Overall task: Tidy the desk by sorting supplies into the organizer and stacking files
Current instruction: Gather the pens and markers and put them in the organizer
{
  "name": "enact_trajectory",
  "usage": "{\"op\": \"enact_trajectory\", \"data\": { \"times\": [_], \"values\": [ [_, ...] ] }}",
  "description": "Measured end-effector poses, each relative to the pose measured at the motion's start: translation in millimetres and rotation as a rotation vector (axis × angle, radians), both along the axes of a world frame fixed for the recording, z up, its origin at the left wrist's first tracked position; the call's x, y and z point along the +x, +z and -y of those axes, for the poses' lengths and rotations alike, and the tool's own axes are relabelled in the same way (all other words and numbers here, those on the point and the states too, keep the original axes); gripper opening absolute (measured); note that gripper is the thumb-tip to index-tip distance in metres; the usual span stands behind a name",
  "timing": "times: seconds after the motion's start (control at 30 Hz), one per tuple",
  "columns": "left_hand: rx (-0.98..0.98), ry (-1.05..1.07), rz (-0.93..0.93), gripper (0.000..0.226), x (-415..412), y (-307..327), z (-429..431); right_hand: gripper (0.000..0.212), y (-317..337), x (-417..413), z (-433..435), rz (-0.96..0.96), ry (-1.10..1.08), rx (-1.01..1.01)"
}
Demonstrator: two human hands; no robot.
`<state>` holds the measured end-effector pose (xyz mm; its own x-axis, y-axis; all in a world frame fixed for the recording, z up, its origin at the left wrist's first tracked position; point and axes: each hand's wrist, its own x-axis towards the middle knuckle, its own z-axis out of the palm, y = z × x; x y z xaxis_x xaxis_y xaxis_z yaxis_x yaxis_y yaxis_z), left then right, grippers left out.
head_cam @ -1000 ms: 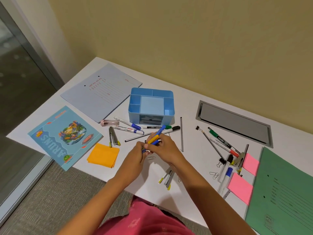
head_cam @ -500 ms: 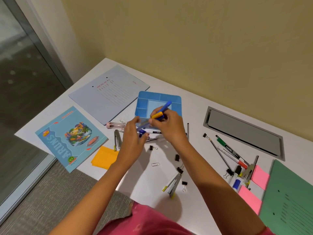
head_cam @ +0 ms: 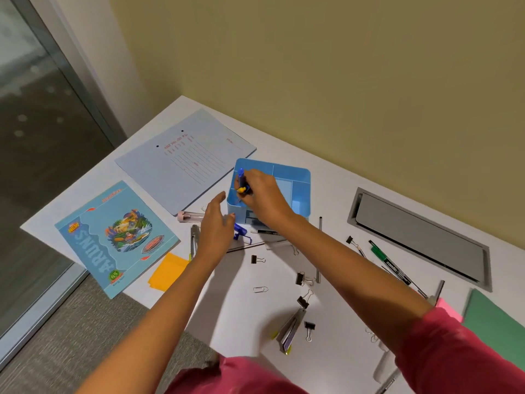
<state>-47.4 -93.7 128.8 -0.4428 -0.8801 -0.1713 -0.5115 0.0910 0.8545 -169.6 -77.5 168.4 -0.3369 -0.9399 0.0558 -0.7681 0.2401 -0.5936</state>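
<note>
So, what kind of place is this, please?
Probably an office or study room: a white desk with a cable hatch against a plain wall, a glass partition and grey carpet.

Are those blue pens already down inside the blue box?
Partly in: the right hand holds the pens upright, lower ends dipped into the organizer near-left compartment.

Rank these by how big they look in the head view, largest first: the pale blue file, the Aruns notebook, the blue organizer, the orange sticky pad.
1. Pale blue file and Aruns notebook: too close to rank; the notebook lies nearer the camera.
2. Blue organizer
3. Orange sticky pad
</note>
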Motion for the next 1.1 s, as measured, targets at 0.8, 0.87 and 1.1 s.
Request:
{"op": "enact_trajectory", "data": {
  "times": [0.8, 0.87, 1.1],
  "values": [
    [-0.011, -0.01, 0.04, 0.058, -15, -9, 3, 0.039, -43, -18, -1, 0.425, -0.288, -0.088],
    [-0.018, -0.02, 0.051, 0.057, -13, -9, 0, 0.033, -41, -19, -11, 0.461, -0.349, -0.141],
    [-0.038, 0.099, 0.051, 0.045, 4, -21, -19, 0.015, -47, -14, -87, 0.43, -0.498, -0.229]
  ]
}}
